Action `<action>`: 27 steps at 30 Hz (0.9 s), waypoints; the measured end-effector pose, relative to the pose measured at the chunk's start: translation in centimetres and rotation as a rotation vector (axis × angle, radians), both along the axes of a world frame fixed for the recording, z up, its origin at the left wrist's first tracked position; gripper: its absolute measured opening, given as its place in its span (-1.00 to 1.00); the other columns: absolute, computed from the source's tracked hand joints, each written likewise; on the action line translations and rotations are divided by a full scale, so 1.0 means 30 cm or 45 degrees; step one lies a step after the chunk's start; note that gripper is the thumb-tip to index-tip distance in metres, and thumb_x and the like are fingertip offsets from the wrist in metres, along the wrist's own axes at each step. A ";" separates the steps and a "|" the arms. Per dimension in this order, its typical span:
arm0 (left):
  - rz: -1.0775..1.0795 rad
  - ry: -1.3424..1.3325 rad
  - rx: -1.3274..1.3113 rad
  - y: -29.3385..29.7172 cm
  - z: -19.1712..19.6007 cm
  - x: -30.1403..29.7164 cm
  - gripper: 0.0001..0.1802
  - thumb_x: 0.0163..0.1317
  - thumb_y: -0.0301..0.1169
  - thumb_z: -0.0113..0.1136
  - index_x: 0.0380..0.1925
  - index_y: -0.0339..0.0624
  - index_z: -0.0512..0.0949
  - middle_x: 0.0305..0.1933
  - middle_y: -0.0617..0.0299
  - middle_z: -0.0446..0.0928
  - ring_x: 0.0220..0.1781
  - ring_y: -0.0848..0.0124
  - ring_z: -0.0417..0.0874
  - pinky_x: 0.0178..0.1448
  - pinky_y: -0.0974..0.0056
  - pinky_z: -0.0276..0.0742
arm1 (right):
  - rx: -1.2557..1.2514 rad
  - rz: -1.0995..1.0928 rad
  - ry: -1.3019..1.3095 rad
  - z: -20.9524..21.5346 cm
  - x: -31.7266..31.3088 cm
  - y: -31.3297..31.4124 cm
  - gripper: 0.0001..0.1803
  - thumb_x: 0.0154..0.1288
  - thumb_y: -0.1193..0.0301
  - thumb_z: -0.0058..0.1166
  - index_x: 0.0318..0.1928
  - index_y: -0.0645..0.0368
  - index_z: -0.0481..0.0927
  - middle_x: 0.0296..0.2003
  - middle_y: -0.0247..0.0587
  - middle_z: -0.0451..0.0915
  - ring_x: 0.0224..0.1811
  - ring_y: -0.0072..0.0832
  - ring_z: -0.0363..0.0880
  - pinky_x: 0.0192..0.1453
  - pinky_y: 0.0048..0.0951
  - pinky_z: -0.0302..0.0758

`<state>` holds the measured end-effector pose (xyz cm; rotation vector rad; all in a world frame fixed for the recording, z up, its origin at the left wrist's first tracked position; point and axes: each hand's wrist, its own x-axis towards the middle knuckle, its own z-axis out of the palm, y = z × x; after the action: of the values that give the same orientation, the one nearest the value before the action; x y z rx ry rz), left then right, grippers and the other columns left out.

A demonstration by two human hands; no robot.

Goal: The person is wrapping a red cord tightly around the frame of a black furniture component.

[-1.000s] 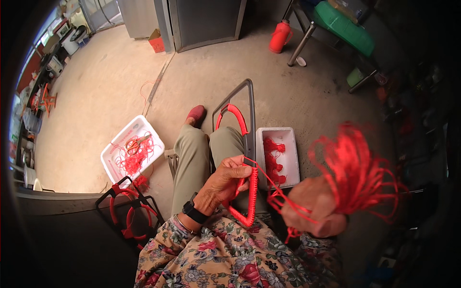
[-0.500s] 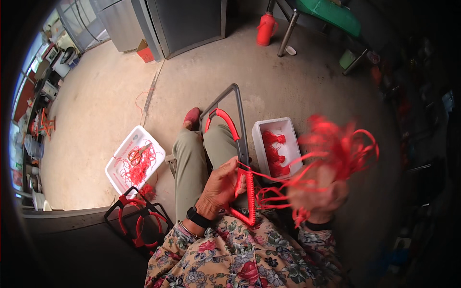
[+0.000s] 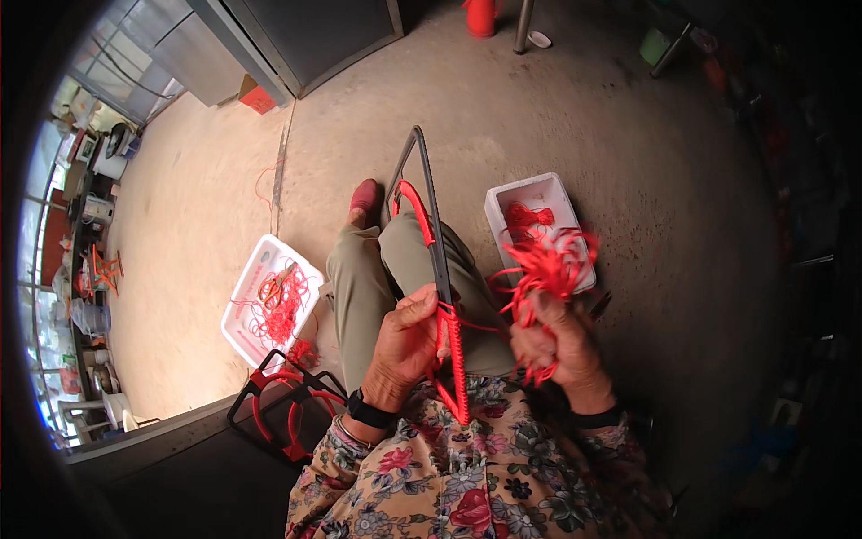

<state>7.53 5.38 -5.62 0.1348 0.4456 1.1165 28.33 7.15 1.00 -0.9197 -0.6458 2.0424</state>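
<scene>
My left hand [image 3: 404, 346] is closed around a dark metal frame [image 3: 437, 247] standing over my lap. Tightly wound red cord [image 3: 461, 377] covers the frame's lower part, and a curved red-wrapped piece [image 3: 415, 208] sits inside its upper part. My right hand [image 3: 566, 350], to the right of the frame, grips a loose bundle of red cord [image 3: 549, 269]. From this bundle a strand runs across to the frame beside my left fingers. The bundle hides part of the white foam box behind it.
A white foam box [image 3: 566, 211] with red cord bundles lies ahead on the right. On the left, a white basin [image 3: 241, 334] holds tangled red cord and scissors [image 3: 272, 287]. More red-wrapped dark frames [image 3: 289, 404] rest beside me. A red flask [image 3: 480, 20] stands far ahead.
My right hand and the cord bundle have swung left, closer to the frame, and the strand between them is shorter. My left hand keeps its hold. The whole view has shifted slightly.
</scene>
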 end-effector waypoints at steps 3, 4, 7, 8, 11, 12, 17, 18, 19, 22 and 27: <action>0.014 0.010 -0.005 0.008 0.018 0.024 -0.74 0.30 -0.31 0.05 -0.23 -0.33 0.44 -0.44 0.11 0.51 -0.61 0.36 0.49 -0.61 0.35 0.40 | -0.084 0.011 0.016 0.006 -0.093 -0.025 -0.66 0.31 0.12 0.08 -0.38 0.13 0.44 -0.72 -0.45 0.28 -0.75 -0.67 0.22 -0.68 -0.58 0.18; 0.041 0.047 -0.029 0.010 0.029 0.034 -0.73 0.32 -0.31 0.03 -0.20 -0.34 0.47 -0.43 0.10 0.57 -0.66 0.39 0.49 -0.60 0.36 0.40 | -0.107 -0.043 0.001 -0.010 -0.109 -0.025 -0.66 0.31 0.11 0.09 -0.37 0.13 0.45 -0.71 -0.44 0.29 -0.74 -0.66 0.24 -0.67 -0.58 0.19; 0.094 0.108 -0.038 0.014 0.036 0.056 -0.74 0.32 -0.32 0.04 -0.18 -0.34 0.47 -0.41 0.10 0.58 -0.64 0.41 0.49 -0.58 0.38 0.39 | -0.121 -0.062 -0.035 -0.017 -0.121 -0.030 -0.69 0.26 0.16 0.16 -0.31 0.16 0.49 -0.68 -0.43 0.37 -0.71 -0.66 0.31 -0.64 -0.63 0.24; 0.093 0.102 -0.041 0.013 0.037 0.061 -0.74 0.32 -0.32 0.04 -0.18 -0.34 0.47 -0.41 0.10 0.58 -0.64 0.41 0.49 -0.58 0.38 0.39 | -0.001 -0.064 -0.179 -0.013 -0.120 -0.036 -0.70 0.25 0.19 0.19 -0.29 0.17 0.50 -0.67 -0.43 0.39 -0.69 -0.66 0.33 -0.62 -0.64 0.27; 0.092 0.123 -0.075 0.011 0.028 0.077 -0.78 0.31 -0.34 0.06 -0.21 -0.30 0.47 -0.43 0.13 0.57 -0.63 0.44 0.48 -0.57 0.39 0.38 | 0.183 -0.086 -0.351 -0.017 -0.108 -0.044 -0.78 0.21 0.37 0.24 -0.29 0.22 0.49 -0.58 -0.38 0.51 -0.61 -0.71 0.41 -0.56 -0.66 0.34; 0.095 0.114 -0.075 0.011 0.021 0.081 -0.78 0.31 -0.34 0.06 -0.21 -0.30 0.47 -0.43 0.13 0.57 -0.63 0.44 0.48 -0.57 0.39 0.38 | 0.318 -0.130 -0.493 -0.009 -0.110 -0.045 -0.80 0.20 0.42 0.24 -0.29 0.23 0.50 -0.56 -0.36 0.54 -0.58 -0.72 0.44 -0.53 -0.65 0.36; 0.060 0.221 -0.095 0.018 -0.002 0.107 -0.78 0.32 -0.33 0.05 -0.21 -0.29 0.46 -0.51 0.16 0.53 -0.63 0.46 0.47 -0.56 0.40 0.37 | 0.577 -0.228 -0.871 -0.008 -0.110 -0.065 -0.86 0.20 0.45 0.23 -0.31 0.26 0.57 -0.58 -0.43 0.49 -0.61 -0.73 0.39 -0.54 -0.63 0.34; 0.055 0.213 -0.094 0.018 -0.007 0.113 -0.78 0.32 -0.33 0.05 -0.21 -0.29 0.46 -0.51 0.16 0.53 -0.63 0.46 0.47 -0.56 0.40 0.37 | 0.631 -0.272 -0.901 -0.018 -0.110 -0.065 -0.86 0.18 0.46 0.24 -0.31 0.26 0.57 -0.58 -0.40 0.51 -0.60 -0.69 0.42 -0.52 -0.59 0.37; 0.054 0.243 -0.101 0.018 -0.010 0.119 -0.78 0.32 -0.32 0.04 -0.22 -0.29 0.46 -0.51 0.16 0.52 -0.63 0.46 0.47 -0.56 0.40 0.37 | 0.686 -0.315 -0.930 -0.022 -0.111 -0.066 -0.85 0.16 0.48 0.24 -0.30 0.27 0.57 -0.57 -0.36 0.53 -0.58 -0.64 0.45 -0.50 -0.55 0.41; 0.078 0.283 -0.098 0.025 -0.018 0.136 -0.77 0.33 -0.31 0.04 -0.24 -0.29 0.46 -0.51 0.17 0.52 -0.63 0.46 0.46 -0.56 0.41 0.37 | 0.834 -0.326 -1.105 0.001 -0.128 -0.061 -0.84 0.12 0.50 0.25 -0.30 0.28 0.56 -0.54 -0.21 0.57 -0.54 -0.48 0.56 -0.44 -0.45 0.47; 0.142 0.236 -0.002 0.033 -0.033 0.156 -0.77 0.33 -0.33 0.02 -0.28 -0.31 0.47 -0.50 0.17 0.51 -0.63 0.46 0.45 -0.56 0.40 0.35 | 1.153 -0.359 -1.464 -0.021 -0.130 -0.062 -0.80 0.04 0.51 0.26 -0.30 0.25 0.55 -0.50 -0.09 0.59 -0.47 -0.26 0.62 -0.38 -0.34 0.51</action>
<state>12.21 6.36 -6.60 0.2155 0.6258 1.2186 24.42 5.29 0.36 -1.4051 -1.7093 0.6213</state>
